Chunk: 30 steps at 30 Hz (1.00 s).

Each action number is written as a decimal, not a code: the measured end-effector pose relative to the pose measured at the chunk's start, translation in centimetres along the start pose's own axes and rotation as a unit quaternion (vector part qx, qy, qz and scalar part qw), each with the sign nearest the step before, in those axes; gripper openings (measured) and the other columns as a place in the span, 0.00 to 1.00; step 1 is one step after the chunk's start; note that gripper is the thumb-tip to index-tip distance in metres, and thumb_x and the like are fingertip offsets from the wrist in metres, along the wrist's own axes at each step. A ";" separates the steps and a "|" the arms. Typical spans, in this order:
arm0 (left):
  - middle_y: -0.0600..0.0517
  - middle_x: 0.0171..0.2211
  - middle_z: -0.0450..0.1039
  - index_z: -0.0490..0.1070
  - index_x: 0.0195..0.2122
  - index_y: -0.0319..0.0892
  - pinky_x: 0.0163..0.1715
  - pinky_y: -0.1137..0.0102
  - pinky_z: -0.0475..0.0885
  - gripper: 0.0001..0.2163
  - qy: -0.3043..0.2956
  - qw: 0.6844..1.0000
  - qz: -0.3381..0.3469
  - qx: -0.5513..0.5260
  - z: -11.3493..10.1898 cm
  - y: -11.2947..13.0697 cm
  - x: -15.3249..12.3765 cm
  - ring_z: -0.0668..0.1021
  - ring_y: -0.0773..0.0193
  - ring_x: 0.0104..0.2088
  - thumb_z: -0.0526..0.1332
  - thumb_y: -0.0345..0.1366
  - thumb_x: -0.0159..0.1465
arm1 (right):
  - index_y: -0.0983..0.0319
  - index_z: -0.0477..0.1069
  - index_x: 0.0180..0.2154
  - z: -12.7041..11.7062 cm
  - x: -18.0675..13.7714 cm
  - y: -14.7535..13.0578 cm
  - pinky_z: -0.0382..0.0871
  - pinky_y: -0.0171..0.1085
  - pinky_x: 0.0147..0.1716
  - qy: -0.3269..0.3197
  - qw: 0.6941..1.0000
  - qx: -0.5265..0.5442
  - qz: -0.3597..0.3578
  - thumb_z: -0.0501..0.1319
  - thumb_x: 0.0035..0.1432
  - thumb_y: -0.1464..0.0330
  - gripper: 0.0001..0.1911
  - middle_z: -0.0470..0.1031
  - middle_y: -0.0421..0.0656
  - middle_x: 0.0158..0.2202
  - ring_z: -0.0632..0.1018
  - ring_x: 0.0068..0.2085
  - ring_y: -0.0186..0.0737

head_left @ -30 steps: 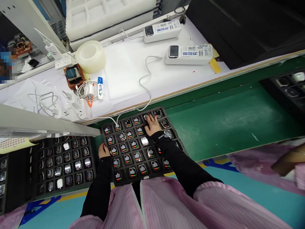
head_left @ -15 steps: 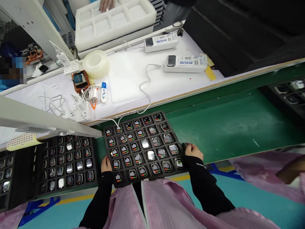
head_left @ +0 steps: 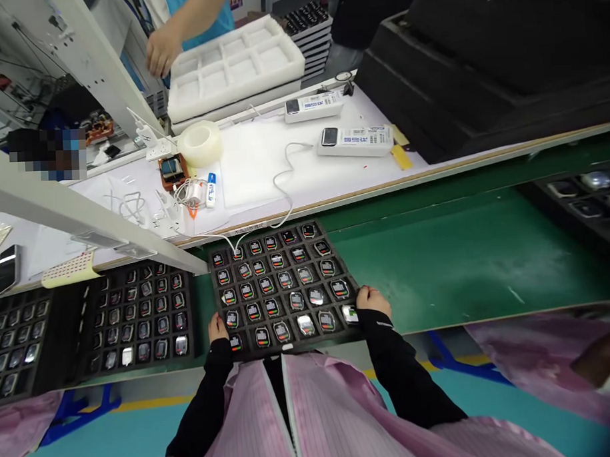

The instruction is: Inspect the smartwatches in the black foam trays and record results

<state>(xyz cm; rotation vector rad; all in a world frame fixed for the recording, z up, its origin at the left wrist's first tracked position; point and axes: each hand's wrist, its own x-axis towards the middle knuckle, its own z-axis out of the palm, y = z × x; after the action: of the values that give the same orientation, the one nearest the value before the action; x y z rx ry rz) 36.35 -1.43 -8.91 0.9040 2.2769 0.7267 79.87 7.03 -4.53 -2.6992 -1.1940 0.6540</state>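
Note:
A black foam tray lies on the green surface right in front of me. Its square pockets hold several smartwatches, most with lit screens and a red-green strip. My left hand grips the tray's near left edge, fingers curled and partly hidden by the rim. At the right edge, near the front corner, my right hand is closed on the tray too. A white cable runs down from the shelf to a watch in the far left part of the tray.
Another watch tray stands left, past a slanted white post. On the white shelf are a tape roll, a glue stick and two white boxy devices with small screens. A co-worker's hand is beside white foam trays.
My view has shifted a little. My right hand now sits closer against the tray's edge. The co-worker's hand has moved off the white foam to its left side.

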 end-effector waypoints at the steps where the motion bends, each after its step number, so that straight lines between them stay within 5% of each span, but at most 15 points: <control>1: 0.40 0.48 0.71 0.70 0.48 0.35 0.56 0.61 0.64 0.17 0.007 1.000 0.009 -0.003 0.1 0.3 0.1 0.71 0.54 0.52 0.50 0.34 0.62 | 0.68 0.73 0.43 0.0 0.2 -0.2 0.62 0.38 0.34 -0.004 1.000 0.004 0.000 0.47 0.64 0.66 0.19 0.73 0.53 0.36 0.74 0.36 0.47; 15: 0.44 0.46 0.73 0.73 0.44 0.40 0.56 0.62 0.65 0.15 0.020 0.999 -0.006 -0.042 0.2 0.6 0.2 0.72 0.57 0.51 0.50 0.37 0.63 | 0.66 0.73 0.44 -0.2 0.4 -0.4 0.66 0.42 0.38 -0.037 0.999 0.004 0.031 0.48 0.61 0.66 0.18 0.73 0.54 0.38 0.75 0.39 0.51; 30: 0.42 0.43 0.71 0.73 0.46 0.37 0.55 0.64 0.66 0.15 0.016 0.997 -0.045 -0.067 -0.6 -1.7 -5.5 0.73 0.58 0.47 0.56 0.37 0.62 | 0.65 0.73 0.44 -0.2 -0.2 0.1 0.67 0.46 0.40 -0.022 0.999 -0.011 0.044 0.48 0.60 0.65 0.19 0.74 0.56 0.40 0.74 0.43 0.56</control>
<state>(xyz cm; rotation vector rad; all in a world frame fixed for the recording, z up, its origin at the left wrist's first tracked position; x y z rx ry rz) 38.52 -6.71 -7.92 0.7273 2.2508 0.8493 79.92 6.86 -4.29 -2.7823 -1.1041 0.7188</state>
